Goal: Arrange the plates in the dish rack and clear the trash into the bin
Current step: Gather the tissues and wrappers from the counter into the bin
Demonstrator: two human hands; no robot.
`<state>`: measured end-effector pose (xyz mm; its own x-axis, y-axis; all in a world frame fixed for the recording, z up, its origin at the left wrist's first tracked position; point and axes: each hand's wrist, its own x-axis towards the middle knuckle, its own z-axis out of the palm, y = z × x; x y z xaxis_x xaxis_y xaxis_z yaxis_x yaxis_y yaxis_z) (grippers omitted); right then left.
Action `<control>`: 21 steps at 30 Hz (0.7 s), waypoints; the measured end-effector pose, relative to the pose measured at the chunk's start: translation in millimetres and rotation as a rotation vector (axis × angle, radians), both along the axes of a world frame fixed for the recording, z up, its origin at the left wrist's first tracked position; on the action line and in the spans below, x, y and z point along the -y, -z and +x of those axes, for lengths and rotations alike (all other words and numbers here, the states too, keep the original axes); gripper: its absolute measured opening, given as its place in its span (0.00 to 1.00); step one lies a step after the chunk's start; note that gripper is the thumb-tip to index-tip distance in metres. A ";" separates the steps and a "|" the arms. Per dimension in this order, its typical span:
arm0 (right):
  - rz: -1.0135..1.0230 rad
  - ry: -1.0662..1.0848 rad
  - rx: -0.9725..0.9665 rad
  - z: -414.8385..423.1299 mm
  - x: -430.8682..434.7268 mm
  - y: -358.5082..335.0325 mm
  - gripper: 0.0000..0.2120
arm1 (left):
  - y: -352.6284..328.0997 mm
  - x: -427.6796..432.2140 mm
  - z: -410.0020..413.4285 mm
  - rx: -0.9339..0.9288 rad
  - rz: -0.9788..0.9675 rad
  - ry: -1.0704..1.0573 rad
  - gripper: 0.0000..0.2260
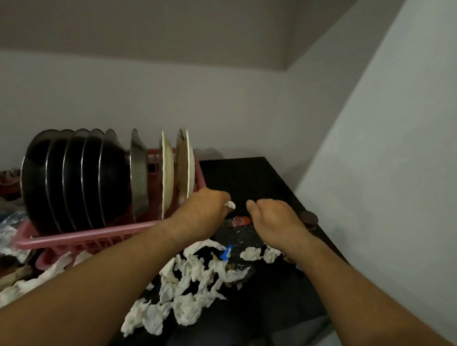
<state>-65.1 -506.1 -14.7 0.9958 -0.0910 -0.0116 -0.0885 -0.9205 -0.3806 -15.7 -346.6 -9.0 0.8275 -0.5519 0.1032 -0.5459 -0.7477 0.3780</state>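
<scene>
Left hand (pixel 206 209) pinches tissue scrap (pixel 230 205) beside right hand (pixel 272 218).

We see a pink plastic dish rack (pixel 84 240) holding shiny metal plates (pixel 69 179) and smooth cream plates (pixel 167 174), soft crumpled paper tissues (pixel 188 285) on a dark matt table (pixel 248 174), beside a crinkly glossy wrapper (pixel 241 233)

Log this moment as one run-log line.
left hand: pinches tissue scrap | right hand: beside red wrapper, fingers hidden | plates: upright in pink dish rack | crumpled tissues: on black table
</scene>
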 end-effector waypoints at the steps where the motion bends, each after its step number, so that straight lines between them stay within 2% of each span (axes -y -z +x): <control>1: 0.053 0.023 0.038 -9.9 -6.4 2.3 0.19 | 2.1 -8.6 -7.0 0.007 -0.038 0.008 0.12; 4: 0.233 0.107 0.122 -42.9 -28.5 11.0 0.23 | 9.1 -39.1 -32.7 0.037 -0.182 -0.033 0.23; 7: 0.321 0.166 0.163 -81.1 -58.3 22.3 0.27 | 21.7 -70.2 -58.4 0.043 -0.251 -0.056 0.27; 9: 0.351 0.212 0.162 -105.2 -80.5 31.8 0.29 | 28.8 -91.4 -73.5 0.041 -0.259 -0.062 0.25; 11: 0.335 0.239 0.140 -121.7 -99.8 38.5 0.27 | 36.7 -111.5 -88.7 0.053 -0.187 -0.024 0.22; 14: 0.346 0.233 0.114 -142.0 -122.4 46.3 0.15 | 46.9 -132.8 -116.2 0.076 -0.036 0.025 0.14; 16: 0.388 0.199 0.079 -155.3 -134.8 53.1 0.08 | 52.0 -146.6 -128.2 -0.004 -0.062 -0.029 0.11; 21: 0.357 0.096 0.057 -185.9 -156.8 66.1 0.10 | 59.4 -176.1 -163.8 -0.171 -0.073 -0.043 0.14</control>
